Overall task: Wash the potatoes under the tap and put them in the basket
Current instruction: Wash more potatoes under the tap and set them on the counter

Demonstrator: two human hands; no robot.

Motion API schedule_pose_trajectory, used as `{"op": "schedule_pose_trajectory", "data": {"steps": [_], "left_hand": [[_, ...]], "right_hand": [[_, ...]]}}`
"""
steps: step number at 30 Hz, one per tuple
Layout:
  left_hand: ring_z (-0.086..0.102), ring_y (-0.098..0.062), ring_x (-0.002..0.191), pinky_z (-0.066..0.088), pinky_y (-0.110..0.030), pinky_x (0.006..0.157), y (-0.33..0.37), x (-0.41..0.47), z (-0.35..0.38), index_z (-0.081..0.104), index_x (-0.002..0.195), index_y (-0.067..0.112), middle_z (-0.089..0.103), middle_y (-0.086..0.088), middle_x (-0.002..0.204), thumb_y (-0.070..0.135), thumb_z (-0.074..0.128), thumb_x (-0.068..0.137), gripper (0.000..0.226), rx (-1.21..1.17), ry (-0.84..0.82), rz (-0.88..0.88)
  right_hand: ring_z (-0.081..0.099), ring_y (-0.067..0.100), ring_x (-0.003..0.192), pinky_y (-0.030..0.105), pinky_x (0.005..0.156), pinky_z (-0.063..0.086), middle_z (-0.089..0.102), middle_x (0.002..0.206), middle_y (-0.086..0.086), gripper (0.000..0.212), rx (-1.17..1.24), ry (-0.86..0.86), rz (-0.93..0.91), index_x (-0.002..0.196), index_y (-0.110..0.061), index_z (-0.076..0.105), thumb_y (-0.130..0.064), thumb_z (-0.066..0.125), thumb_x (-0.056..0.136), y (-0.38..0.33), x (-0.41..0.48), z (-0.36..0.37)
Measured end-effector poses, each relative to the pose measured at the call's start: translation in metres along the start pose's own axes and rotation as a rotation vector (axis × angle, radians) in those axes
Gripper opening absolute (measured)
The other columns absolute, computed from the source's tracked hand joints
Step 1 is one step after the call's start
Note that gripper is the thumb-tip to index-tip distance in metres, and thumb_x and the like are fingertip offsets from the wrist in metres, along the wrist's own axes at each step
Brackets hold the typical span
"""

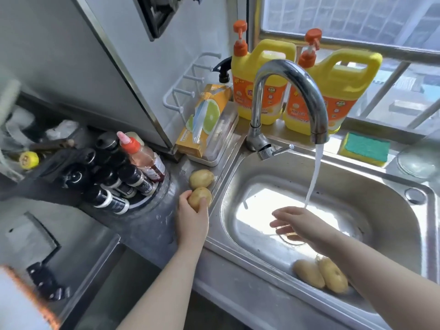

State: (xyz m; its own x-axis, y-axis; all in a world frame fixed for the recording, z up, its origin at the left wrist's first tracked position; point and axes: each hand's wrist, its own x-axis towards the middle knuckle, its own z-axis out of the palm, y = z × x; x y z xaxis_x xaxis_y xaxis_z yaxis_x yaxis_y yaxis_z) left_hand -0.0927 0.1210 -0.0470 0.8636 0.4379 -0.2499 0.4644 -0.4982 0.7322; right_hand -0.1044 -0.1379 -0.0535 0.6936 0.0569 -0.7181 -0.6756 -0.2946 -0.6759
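Two potatoes (320,272) are lying in the sink (381,186) nearest us. Our left hand (192,215) is clamping a third (199,197) left of the sink; right hand (300,222) is spreading empty. We're judging them firm, slippery wet: cup across the middle.

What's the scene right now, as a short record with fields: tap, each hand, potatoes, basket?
tap: running, stream falls into the sink
left hand: gripping a counter potato
right hand: open, empty, over the sink under the stream
second counter potato: touching the gripped one
sink potatoes: two, side by side at the near wall
basket: not in view
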Motion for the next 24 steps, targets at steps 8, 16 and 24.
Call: {"op": "schedule_pose_trajectory", "data": {"steps": [8, 16, 24], "left_hand": [[0.045, -0.034, 0.134, 0.038, -0.046, 0.110, -0.007, -0.001, 0.001, 0.040, 0.150, 0.013, 0.034, -0.010, 0.155, 0.029, 0.053, 0.100, 0.053, 0.092, 0.014, 0.026], [0.040, -0.025, 0.132, 0.033, -0.038, 0.107, 0.006, -0.029, 0.009, 0.054, 0.135, 0.020, 0.040, 0.000, 0.146, 0.015, 0.060, 0.090, 0.046, 0.220, 0.141, 0.331], [0.053, -0.005, 0.113, 0.045, -0.030, 0.096, 0.018, -0.055, 0.021, 0.069, 0.106, 0.027, 0.053, 0.014, 0.121, 0.013, 0.053, 0.095, 0.024, 0.051, -0.150, 0.479]], "right_hand": [[0.062, 0.019, 0.115, 0.027, 0.093, 0.049, 0.067, 0.126, -0.003, 0.029, -0.816, -0.048, 0.011, 0.125, -0.023, 0.068, -0.026, 0.063, 0.096, 0.070, 0.021, -0.022], [0.054, 0.030, 0.127, 0.041, 0.101, 0.046, 0.060, 0.136, 0.006, 0.045, -1.488, -0.268, 0.022, 0.138, -0.029, 0.054, -0.019, 0.049, 0.094, 0.116, 0.042, -0.014], [0.059, 0.027, 0.120, 0.039, 0.102, 0.038, 0.066, 0.126, 0.004, 0.040, -1.537, -0.243, 0.093, 0.122, -0.023, 0.063, -0.040, 0.065, 0.086, 0.121, 0.055, -0.003]]}}
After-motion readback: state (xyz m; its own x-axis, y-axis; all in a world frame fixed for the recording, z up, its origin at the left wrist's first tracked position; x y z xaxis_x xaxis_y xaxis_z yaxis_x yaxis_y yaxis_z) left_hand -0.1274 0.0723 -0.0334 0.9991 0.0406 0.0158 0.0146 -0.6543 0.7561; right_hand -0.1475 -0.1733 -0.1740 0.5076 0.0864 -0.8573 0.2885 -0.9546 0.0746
